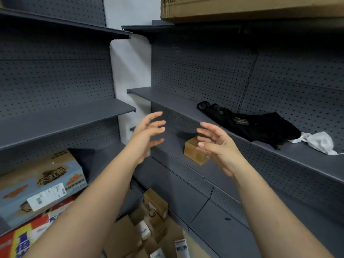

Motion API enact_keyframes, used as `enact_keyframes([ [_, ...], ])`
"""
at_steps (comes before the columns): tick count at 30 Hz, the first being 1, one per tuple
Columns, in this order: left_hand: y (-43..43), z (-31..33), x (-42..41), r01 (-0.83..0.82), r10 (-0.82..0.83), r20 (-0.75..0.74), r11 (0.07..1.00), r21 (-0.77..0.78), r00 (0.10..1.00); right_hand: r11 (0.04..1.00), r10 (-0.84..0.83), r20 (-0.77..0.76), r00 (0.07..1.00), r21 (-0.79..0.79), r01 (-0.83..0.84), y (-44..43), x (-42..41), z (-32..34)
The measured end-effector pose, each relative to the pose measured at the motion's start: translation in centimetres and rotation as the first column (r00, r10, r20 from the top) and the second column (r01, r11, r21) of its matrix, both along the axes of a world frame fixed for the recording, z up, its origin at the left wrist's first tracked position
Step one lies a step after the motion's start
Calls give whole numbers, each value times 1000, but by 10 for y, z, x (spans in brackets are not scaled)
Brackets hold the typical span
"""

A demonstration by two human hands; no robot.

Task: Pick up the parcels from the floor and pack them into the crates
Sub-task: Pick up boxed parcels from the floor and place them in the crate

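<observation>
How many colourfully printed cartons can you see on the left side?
2: a blue carton at lower left, and a red-and-yellow carton directly below it in the bottom corner. More may lie out of frame.

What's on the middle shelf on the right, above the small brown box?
On the shelf lie a black cloth item with straps and, at its right end, a crumpled white piece. Anything under the black cloth item is covered.

small box [195,152] on lower shelf [173,144], parcels [149,228] heaped on floor below
</observation>
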State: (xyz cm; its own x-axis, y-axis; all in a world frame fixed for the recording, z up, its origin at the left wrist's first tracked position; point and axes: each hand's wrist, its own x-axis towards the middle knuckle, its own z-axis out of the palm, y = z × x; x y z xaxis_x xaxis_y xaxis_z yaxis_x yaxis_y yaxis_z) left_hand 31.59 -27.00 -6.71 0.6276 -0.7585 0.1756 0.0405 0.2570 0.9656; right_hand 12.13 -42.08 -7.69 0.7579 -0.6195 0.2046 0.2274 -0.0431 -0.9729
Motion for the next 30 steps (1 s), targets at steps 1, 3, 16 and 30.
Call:
enact_keyframes([
  [1,-9,-2,-9,-19,19,-5,1000,0,1000,1000,22,-15,1000,-16,-23,-13,-6,-1],
  [3,-23,-6,-23,-60,60,-15,998,4,998,996,70,-44,997,-55,-72,-33,-15,-5],
  [16,-51,-64,-83,-251,262,-123,963,92,957,977,199,-99,975,92,-190,-100,-49,-68],
  [30,-25,-130,-19,-292,321,-179,941,168,930,954,290,-227,930,146,-262,-88,29,-134],
])
